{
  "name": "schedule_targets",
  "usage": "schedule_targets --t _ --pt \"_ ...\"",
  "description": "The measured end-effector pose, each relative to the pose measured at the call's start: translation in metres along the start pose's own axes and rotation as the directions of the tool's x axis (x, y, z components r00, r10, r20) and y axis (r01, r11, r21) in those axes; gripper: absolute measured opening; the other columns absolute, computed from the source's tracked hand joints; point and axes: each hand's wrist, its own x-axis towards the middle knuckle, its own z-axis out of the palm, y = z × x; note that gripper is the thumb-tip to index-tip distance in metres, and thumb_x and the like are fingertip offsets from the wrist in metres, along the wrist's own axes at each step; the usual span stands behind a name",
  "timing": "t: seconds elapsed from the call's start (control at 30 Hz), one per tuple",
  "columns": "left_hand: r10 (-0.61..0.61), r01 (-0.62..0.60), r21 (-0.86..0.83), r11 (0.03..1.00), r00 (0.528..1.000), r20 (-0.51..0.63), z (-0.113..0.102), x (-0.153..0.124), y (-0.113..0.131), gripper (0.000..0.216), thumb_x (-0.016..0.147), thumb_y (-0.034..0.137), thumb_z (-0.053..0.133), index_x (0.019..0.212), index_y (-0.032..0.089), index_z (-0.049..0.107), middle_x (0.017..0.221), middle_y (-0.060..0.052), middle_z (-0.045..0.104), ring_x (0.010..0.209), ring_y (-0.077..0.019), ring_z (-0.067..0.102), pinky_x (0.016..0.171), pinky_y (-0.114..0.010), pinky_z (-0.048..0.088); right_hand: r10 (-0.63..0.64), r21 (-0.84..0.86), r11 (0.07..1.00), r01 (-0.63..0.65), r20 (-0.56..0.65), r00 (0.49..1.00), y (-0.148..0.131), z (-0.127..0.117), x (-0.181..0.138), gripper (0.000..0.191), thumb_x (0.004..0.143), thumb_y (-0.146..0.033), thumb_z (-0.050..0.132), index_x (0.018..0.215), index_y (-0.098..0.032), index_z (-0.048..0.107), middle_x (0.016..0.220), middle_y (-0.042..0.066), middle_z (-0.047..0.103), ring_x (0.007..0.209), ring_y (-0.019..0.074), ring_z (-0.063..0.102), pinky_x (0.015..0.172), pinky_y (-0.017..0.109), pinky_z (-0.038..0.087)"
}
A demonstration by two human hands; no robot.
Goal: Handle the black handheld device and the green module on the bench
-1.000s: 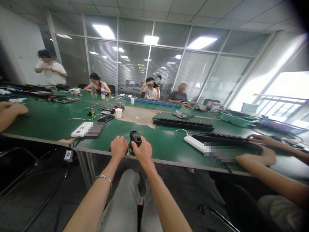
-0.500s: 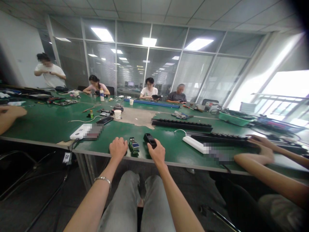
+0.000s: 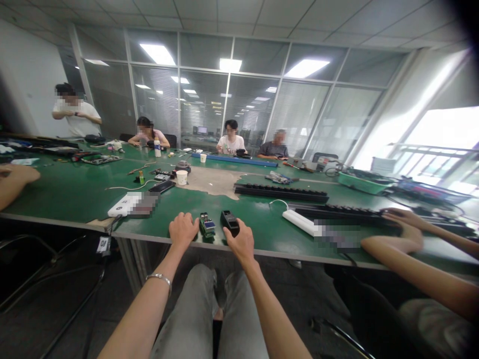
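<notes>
My left hand [image 3: 183, 230] rests closed at the near edge of the green table [image 3: 67, 192], its fingers curled beside a small circuit board [image 3: 207, 226] with a blue part. My right hand [image 3: 241, 243] grips a small black box-shaped cover [image 3: 229, 222] just right of that board, low over the table. A metal bracelet sits on my left wrist. My grey-trousered legs show below the table edge.
A white power strip [image 3: 302, 222] and long black strips [image 3: 280, 192] lie to the right, where another person's hands [image 3: 404, 232] work. A white device [image 3: 123, 204], a paper cup [image 3: 181, 177] and small parts lie left. Several people sit along the far side.
My right hand lifted the black cover off the circuit board, swung it right, and has now brought it back closer to the board. My left hand stayed put.
</notes>
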Motion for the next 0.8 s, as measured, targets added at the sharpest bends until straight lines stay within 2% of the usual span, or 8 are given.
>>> schedule_targets --t 0.13,0.33,0.57,0.7,0.8 --pt "0.001 -0.001 -0.006 1.0 1.0 0.01 0.001 0.0 0.0 0.045 0.089 0.056 0.04 0.093 0.019 0.064 0.1 -0.012 0.059 0.097 -0.024 0.056 0.081 -0.034 0.038 0.036 -0.004 0.999 -0.036 -0.014 0.999 0.0 -0.001 -0.001 0.073 0.083 -0.054 0.056 0.137 -0.006 0.044 0.122 0.018 0.06 0.105 0.0286 0.054 0.091 0.036 0.041" --pt "0.018 -0.018 0.012 1.0 1.0 -0.021 0.003 0.0 -0.001 0.043 0.088 0.056 0.041 0.091 0.02 0.064 0.098 -0.01 0.059 0.093 -0.0242 0.056 0.078 -0.034 0.038 0.007 -0.025 1.0 -0.006 0.019 1.0 -0.001 -0.001 -0.003 0.053 0.086 -0.046 0.054 0.129 -0.015 0.053 0.108 0.011 0.066 0.097 0.0249 0.055 0.085 0.033 0.042" --pt "0.014 -0.014 0.008 1.0 1.0 -0.005 0.0 0.0 0.0 0.04 0.089 0.053 0.042 0.092 0.02 0.064 0.1 -0.011 0.059 0.095 -0.0245 0.056 0.08 -0.035 0.038 0.061 0.021 0.998 -0.062 0.02 0.998 -0.001 -0.002 0.001 0.051 0.083 -0.047 0.057 0.124 -0.016 0.058 0.102 0.011 0.067 0.095 0.0243 0.057 0.085 0.033 0.043" --pt "0.001 -0.001 0.005 1.0 1.0 -0.003 0.0 0.0 -0.001 0.037 0.09 0.048 0.041 0.094 0.02 0.065 0.102 -0.011 0.059 0.097 -0.0241 0.056 0.081 -0.034 0.039 0.128 0.129 0.983 -0.129 0.019 0.992 -0.016 -0.01 0.008 0.053 0.082 -0.053 0.056 0.121 -0.017 0.06 0.103 0.01 0.068 0.094 0.0236 0.061 0.084 0.033 0.045" --pt "-0.016 0.016 0.002 1.0 1.0 -0.012 0.001 0.0 -0.001 0.035 0.091 0.043 0.04 0.097 0.02 0.066 0.104 -0.011 0.059 0.099 -0.0236 0.056 0.083 -0.034 0.039 0.078 0.209 0.975 -0.077 0.002 0.997 -0.041 -0.017 0.013 0.054 0.083 -0.053 0.054 0.123 -0.017 0.059 0.107 0.01 0.068 0.094 0.0221 0.063 0.084 0.031 0.046"
